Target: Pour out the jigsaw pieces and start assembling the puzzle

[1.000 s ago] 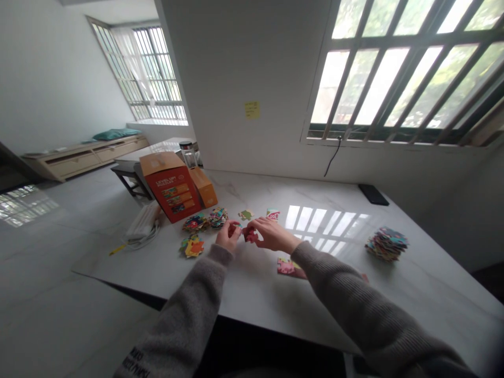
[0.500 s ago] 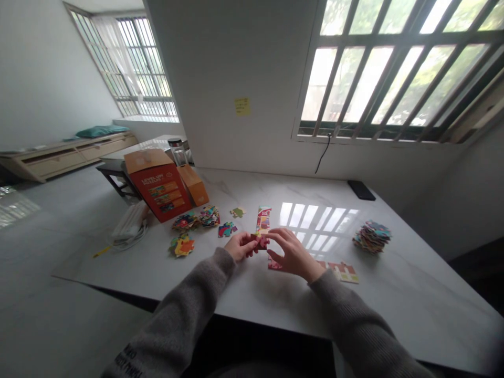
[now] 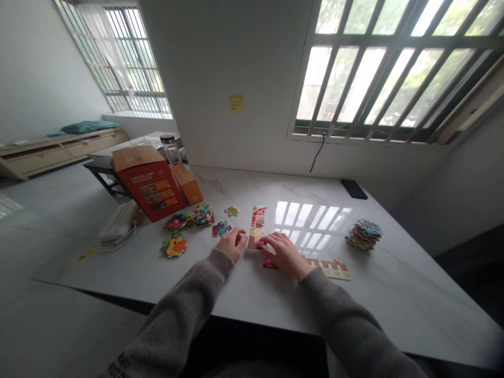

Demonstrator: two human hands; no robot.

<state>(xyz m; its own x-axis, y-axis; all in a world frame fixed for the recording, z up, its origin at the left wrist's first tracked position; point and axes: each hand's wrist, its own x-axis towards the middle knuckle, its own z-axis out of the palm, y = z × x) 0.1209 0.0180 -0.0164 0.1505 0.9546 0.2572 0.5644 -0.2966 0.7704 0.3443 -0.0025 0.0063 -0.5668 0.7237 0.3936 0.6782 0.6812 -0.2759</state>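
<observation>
My left hand rests on the white table with its fingers curled, touching the left edge of a joined strip of puzzle pieces. Fingers stretched flat, my right hand presses on the strip's near end and covers part of a red piece. A row of joined pieces lies just right of that hand. A loose blue and pink piece sits left of my left hand.
An orange puzzle box and its lid stand at the back left, with small heaps of pieces in front. A larger stack of pieces is at the right. A black phone lies near the wall.
The red piece that both hands held above the table now lies at the near end of the strip. Both hands have come down onto the table; the view shifted right.
</observation>
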